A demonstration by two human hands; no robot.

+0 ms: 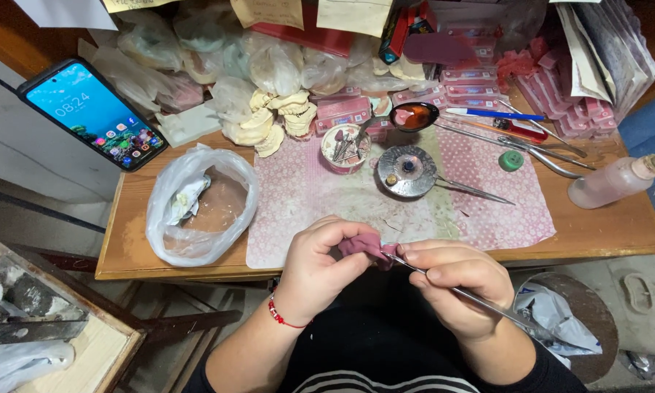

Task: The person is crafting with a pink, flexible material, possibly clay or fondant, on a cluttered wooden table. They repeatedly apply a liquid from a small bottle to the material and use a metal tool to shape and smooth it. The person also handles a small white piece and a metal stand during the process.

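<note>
Pink wax piece pinched between both hands

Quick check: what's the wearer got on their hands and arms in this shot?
Both hands bare, no gloves or rings visible. Left hand has a red beaded bracelet at the wrist. Right hand has nothing at the wrist. Black sleeves pushed up the forearms; striped black-and-white top.

Two bare hands, the left hand and the right hand, extend from forearms left uncovered to the elbow. A thin red beaded bracelet circles the left wrist. The fingers carry short, unpainted nails and no rings. Lower down, a dark top with white horizontal stripes covers the torso.
</note>
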